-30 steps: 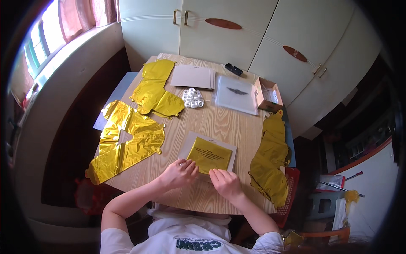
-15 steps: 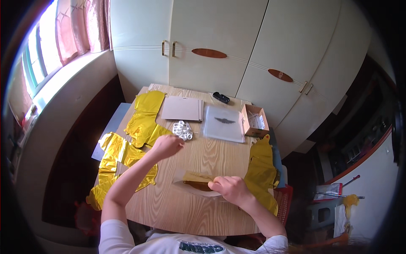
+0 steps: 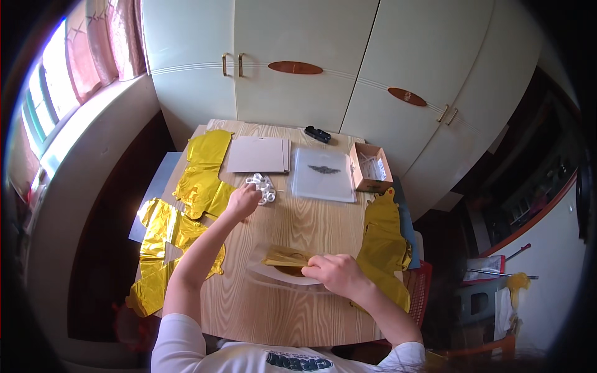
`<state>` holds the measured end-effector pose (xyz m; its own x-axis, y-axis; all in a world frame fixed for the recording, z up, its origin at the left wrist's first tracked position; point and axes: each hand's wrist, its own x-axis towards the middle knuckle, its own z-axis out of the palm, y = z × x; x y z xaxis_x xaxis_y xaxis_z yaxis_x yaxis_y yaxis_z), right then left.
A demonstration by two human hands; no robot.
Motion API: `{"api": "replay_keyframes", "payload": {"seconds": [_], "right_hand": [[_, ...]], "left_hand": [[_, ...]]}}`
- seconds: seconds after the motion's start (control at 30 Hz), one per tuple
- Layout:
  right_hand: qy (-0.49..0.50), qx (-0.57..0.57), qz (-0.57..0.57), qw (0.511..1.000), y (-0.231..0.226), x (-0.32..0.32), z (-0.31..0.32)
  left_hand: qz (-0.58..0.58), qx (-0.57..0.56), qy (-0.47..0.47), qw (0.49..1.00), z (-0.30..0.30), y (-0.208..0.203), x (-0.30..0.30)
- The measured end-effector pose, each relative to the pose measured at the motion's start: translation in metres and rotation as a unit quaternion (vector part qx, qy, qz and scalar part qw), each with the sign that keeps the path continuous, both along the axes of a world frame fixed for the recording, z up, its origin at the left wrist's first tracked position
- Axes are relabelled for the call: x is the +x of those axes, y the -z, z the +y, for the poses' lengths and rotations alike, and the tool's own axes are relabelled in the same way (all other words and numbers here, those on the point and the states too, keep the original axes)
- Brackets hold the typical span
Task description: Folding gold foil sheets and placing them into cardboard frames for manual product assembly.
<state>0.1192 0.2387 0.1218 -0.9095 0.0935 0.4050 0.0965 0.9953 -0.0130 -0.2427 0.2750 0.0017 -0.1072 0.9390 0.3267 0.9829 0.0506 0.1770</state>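
Observation:
My left hand (image 3: 243,202) is at the near left edge of a pile of small white rings (image 3: 267,193). Its fingers are drawn together against the pile, and what is between them is hidden. My right hand (image 3: 337,274) pinches the right side of a clear plastic bag (image 3: 261,277) above the near part of the table. Inside the bag shows a folded gold foil balloon (image 3: 283,257).
Flat gold foil balloons lie on the left (image 3: 202,168) and the right (image 3: 380,248). Beyond the rings are grey-beige cards (image 3: 258,154), a stack of clear bags (image 3: 323,183), an open box (image 3: 372,184) of small white items and a black object (image 3: 318,133).
My left hand has come down to the rings, its fingers now against them. The bag in my right hand has tilted and shifted slightly left, showing more of the foil.

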Motion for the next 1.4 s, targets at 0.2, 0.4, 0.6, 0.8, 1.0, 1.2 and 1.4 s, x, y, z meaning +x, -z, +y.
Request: {"api": "replay_keyframes", "payload": {"seconds": [0.2,0.4,0.6,0.8,1.0,1.2,1.4], "right_hand": [[-0.007,-0.003,-0.008,1.0,-0.004,-0.005,-0.001],[0.007,-0.019,-0.02,1.0,0.004,-0.002,0.003],[0.007,-0.021,-0.028,0.999,0.001,-0.006,-0.006],[0.012,-0.019,-0.026,0.999,0.005,-0.007,-0.014],[0.008,-0.003,-0.033,0.999,0.005,-0.006,-0.02],[0.004,0.027,-0.03,0.999,0.012,-0.005,-0.027],[0.002,0.041,-0.013,0.999,0.026,-0.003,-0.037]], "left_hand": [[-0.209,0.062,-0.015,0.976,-0.036,-0.05,-0.002],[-0.317,0.004,0.157,0.935,-0.139,-0.162,0.088],[-0.162,-0.103,0.237,0.952,-0.17,-0.152,0.135],[0.009,-0.154,0.143,0.978,-0.174,-0.132,0.159],[-0.072,-0.018,0.255,0.964,-0.2,-0.131,0.163],[0.015,-0.076,0.264,0.961,-0.196,-0.1,0.171],[-0.012,-0.213,0.246,0.946,-0.185,-0.08,0.182]]}}
